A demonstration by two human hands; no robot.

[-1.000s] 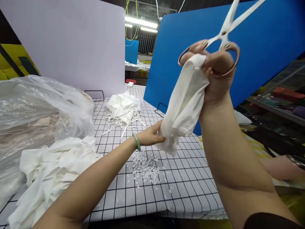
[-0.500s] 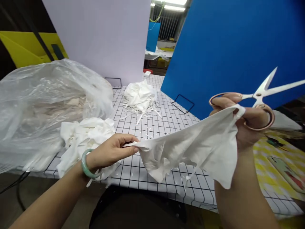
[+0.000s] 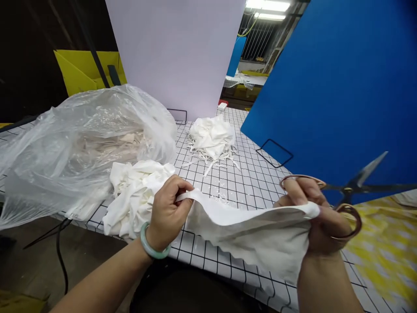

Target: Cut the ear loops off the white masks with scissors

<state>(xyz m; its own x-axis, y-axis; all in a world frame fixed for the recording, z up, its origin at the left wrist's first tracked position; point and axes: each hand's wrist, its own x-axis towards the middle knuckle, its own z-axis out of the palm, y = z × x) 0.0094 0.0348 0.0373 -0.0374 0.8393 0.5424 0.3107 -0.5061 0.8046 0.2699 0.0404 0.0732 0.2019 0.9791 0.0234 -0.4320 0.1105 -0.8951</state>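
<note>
A piece of white fabric is stretched between both hands above the front of the table. My left hand, with a green bangle on the wrist, pinches its left end between thumb and fingers. At the other end my right hand grips the fabric's upper corner. That same hand carries scissors by their rose-gold handles, blades spread and pointing right, away from the cloth. Close behind my left hand lies a crumpled heap of white fabric. Farther back sits a second white pile with thin strips hanging from it.
A large clear plastic bag with pale pieces inside fills the table's left. Upright lilac and blue panels stand behind, with black wire stands at their feet. Small white scraps litter the grid-patterned tablecloth. A yellow-checked cloth lies right.
The view has swung left. Both hands now hold the fabric's top edge more level, and my right hand with the scissors has come lower. My left hand has turned more upright.
</note>
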